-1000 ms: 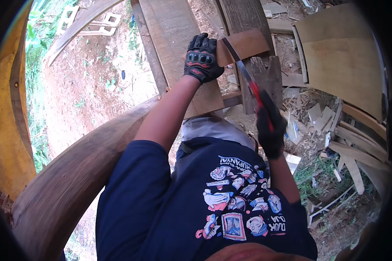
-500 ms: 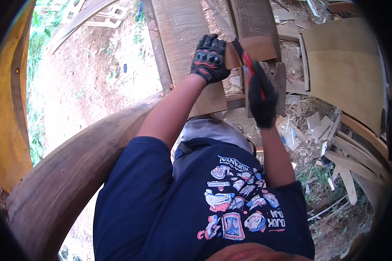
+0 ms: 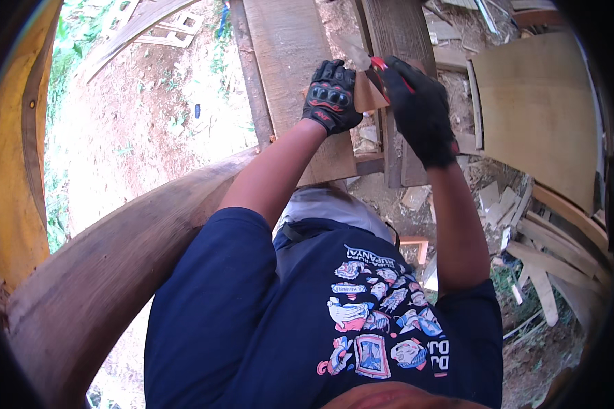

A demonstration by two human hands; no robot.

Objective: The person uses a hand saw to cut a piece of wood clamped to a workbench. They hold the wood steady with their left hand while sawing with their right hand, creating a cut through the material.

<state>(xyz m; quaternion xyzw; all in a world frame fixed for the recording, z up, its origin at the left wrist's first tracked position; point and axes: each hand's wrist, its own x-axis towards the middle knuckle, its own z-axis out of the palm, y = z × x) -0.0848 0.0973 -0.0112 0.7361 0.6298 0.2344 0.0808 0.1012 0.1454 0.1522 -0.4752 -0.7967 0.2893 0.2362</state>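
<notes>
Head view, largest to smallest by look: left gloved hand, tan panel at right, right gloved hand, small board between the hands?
1. Tan panel
2. Right gloved hand
3. Left gloved hand
4. Small board, visible part only

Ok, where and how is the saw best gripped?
Probably by its red handle, from the near right side, as the right hand holds it: the thin blade points away, forward and left, so the handle end faces the person.
</notes>
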